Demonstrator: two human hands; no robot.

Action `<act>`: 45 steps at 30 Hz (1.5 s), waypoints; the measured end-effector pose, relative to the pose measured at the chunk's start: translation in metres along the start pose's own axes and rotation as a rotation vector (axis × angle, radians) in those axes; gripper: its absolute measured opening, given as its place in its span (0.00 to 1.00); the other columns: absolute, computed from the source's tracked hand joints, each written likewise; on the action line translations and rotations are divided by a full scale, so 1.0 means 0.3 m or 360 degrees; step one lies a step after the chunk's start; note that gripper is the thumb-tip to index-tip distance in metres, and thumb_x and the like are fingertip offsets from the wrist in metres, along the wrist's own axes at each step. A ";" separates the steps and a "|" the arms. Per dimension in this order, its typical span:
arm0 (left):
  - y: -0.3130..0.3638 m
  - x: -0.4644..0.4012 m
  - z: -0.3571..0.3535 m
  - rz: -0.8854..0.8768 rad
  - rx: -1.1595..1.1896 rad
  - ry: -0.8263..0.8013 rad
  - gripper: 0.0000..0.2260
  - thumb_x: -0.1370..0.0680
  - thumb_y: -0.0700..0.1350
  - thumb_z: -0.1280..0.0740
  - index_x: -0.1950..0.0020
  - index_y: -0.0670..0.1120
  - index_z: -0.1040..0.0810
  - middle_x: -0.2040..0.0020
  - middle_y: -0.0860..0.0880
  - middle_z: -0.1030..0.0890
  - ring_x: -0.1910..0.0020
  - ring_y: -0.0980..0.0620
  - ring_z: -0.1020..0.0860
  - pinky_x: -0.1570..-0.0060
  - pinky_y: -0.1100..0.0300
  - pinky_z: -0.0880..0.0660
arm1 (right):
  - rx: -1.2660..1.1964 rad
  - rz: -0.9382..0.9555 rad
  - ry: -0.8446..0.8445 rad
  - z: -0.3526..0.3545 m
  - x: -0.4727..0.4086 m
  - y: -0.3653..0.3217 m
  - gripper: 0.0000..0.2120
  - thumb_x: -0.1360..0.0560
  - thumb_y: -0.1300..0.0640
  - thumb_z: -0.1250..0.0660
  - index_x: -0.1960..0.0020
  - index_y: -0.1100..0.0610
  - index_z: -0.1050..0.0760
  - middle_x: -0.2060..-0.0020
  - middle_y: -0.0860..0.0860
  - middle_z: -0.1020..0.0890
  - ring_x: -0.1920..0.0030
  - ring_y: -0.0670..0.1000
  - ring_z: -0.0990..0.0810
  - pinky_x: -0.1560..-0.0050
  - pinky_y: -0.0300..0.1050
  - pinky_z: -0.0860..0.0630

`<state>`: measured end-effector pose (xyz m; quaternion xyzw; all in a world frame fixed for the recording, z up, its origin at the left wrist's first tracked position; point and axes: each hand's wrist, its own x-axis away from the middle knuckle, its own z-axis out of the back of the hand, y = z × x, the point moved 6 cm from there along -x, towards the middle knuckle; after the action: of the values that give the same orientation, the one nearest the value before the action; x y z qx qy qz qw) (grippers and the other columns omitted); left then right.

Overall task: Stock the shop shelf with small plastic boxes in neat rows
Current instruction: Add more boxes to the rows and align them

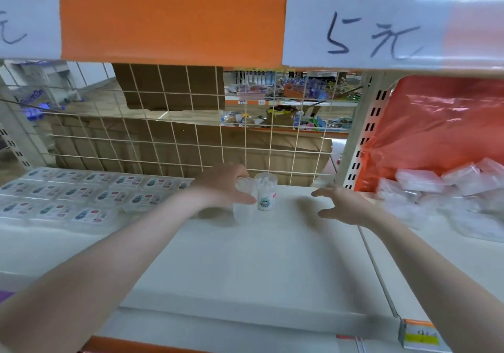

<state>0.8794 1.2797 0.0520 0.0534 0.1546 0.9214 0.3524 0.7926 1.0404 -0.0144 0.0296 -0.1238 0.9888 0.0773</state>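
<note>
While left hand (223, 186) wraps clear plastic box (243, 198) near back edge of shelf (245, 265), touching upright labelled box (266, 192), right hand (345, 205) hovers open, empty. Judged light, stiff, slick; grip side walls. Flat rows (76, 197) fill back-left corner.

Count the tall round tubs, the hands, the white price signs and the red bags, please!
tall round tubs: 2
hands: 2
white price signs: 2
red bag: 1
Total: 7
</note>
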 end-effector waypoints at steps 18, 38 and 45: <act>0.303 -0.302 -0.111 -0.0169 -0.0270 -0.0024 0.24 0.32 0.65 0.33 0.50 0.46 0.24 0.59 0.52 0.23 0.63 0.54 0.27 0.69 0.60 0.37 | -0.0285 0.0013 0.0447 -0.145 0.159 0.152 0.17 0.24 0.52 0.36 0.36 0.54 0.26 0.37 0.49 0.26 0.37 0.49 0.28 0.39 0.39 0.33; 0.318 -0.309 -0.162 -0.0470 -0.0531 -0.0408 0.30 0.30 0.60 0.30 0.31 0.50 0.31 0.35 0.51 0.28 0.39 0.50 0.29 0.48 0.55 0.28 | -0.0304 0.0034 0.0522 -0.159 0.163 0.170 0.17 0.23 0.50 0.37 0.35 0.53 0.26 0.36 0.48 0.27 0.36 0.47 0.29 0.39 0.36 0.36; 0.315 -0.285 -0.169 -0.0672 -0.0417 -0.0512 0.30 0.29 0.45 0.28 0.29 0.54 0.33 0.30 0.55 0.31 0.32 0.54 0.34 0.36 0.58 0.36 | -0.0328 0.0015 0.0531 -0.163 0.159 0.179 0.17 0.24 0.50 0.36 0.36 0.52 0.25 0.36 0.47 0.27 0.36 0.48 0.29 0.39 0.38 0.34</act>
<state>0.8729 1.1437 0.0355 0.1196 -0.0158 0.8195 0.5603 0.7349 1.0081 -0.0708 -0.1433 -0.2099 0.9625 0.0946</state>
